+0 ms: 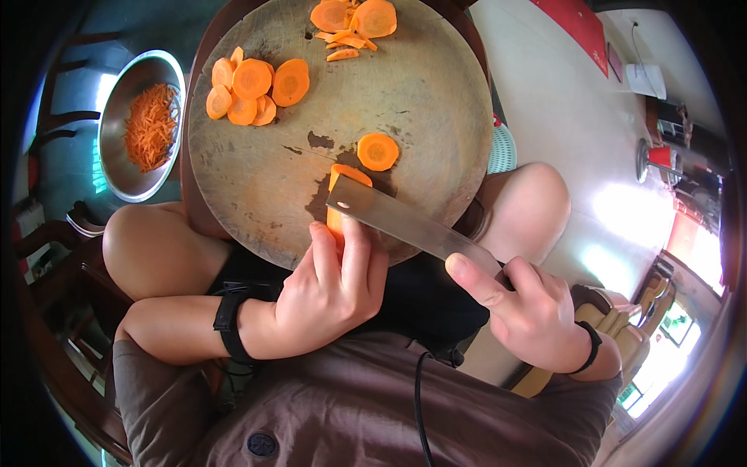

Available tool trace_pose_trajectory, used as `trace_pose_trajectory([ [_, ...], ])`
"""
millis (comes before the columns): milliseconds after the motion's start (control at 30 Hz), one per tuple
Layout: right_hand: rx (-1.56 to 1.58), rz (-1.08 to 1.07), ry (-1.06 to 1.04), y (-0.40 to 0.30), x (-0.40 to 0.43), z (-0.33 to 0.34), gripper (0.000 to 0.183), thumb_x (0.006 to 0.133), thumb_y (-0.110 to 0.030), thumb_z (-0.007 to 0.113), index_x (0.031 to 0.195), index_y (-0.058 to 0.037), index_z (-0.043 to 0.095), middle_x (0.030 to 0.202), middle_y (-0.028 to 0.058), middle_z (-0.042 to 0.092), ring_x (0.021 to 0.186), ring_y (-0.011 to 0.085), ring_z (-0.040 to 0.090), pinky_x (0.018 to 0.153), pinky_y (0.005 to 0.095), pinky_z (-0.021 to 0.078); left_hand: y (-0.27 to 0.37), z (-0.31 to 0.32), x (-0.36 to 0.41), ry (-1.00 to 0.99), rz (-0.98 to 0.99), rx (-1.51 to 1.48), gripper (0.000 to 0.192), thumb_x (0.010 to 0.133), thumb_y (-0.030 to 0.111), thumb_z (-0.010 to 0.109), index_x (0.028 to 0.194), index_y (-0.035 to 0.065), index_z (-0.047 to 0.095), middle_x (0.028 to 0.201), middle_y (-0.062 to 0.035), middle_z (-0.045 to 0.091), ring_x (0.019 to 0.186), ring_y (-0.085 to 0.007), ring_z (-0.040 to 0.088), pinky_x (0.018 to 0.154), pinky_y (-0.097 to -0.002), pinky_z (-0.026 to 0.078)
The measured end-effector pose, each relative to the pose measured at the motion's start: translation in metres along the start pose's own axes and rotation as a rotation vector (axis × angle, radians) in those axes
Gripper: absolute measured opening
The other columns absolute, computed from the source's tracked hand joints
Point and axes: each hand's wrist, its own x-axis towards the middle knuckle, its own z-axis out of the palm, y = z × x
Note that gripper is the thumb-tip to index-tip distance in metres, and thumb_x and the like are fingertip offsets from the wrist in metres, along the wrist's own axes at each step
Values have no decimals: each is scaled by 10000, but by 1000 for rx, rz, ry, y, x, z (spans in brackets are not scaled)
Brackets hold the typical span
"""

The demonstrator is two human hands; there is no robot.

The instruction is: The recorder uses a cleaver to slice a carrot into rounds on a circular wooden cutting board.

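My left hand [337, 274] grips a piece of carrot [335, 225] near the front of a round wooden chopping board [251, 169]. In my right hand [522, 306] is the handle of a broad-bladed kitchen knife [408, 225]. Its blade slants across the upper part of the carrot, close to my left fingertips, and hides some of it. One round carrot slice [378, 152] lies flat just beyond the blade. A cluster of carrot slices [252, 79] sits at the board's left. More slices [375, 17] and thin carrot strips [344, 53] lie at its far edge.
Left of the board, a metal bowl [111, 140] holds a heap of shredded carrot [150, 128]. A pale green plastic basket [503, 149] shows partly past the board's right edge. My knees flank the board. A black cable [418, 403] runs down my shirt.
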Motion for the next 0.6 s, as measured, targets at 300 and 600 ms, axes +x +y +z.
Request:
trace_pose_trajectory([
  [300,-42,-62,23,0,8,-3,915,769,-54,714,1608,-396,587,722,-21,290,539,110,437,431,280,470,-1,3,-1,28,13,-9,223,807,-64,688,1024,-38,729,1062,-255,696,873,-391,707,675,-344,639],
  [600,24,-73,12,-1,11,-5,884,828,-41,709,1626,-391,564,717,-21,292,538,109,424,428,273,462,2,1,-2,5,-36,-117,203,808,-53,690,1007,-34,726,1008,-218,657,873,-417,709,690,-369,644],
])
